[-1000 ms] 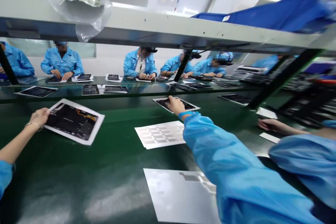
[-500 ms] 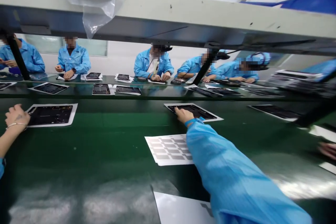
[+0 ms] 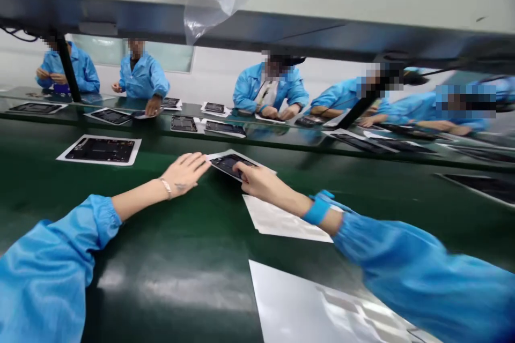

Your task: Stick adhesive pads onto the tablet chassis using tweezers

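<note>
The person's open left hand (image 3: 185, 173), holding nothing, reached flat toward a white paper sheet (image 3: 237, 153) beneath a dark rectangular electronic panel (image 3: 230, 165). The right hand (image 3: 263, 182) lay extended across the panel without gripping, apparently pinning it to the glossy green conveyor belt (image 3: 169, 241).

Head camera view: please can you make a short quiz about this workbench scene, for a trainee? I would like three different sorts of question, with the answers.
1. What is on the wrist of the left hand?
A) a thin bracelet
B) a wristwatch
C) a rubber glove

2. True or false: the right hand is on the dark electronic panel that lies on a white sheet.

3. Fill in the missing word: the work surface under the sheets is ____ in colour.

Key: 1 A; 2 true; 3 green.
</note>
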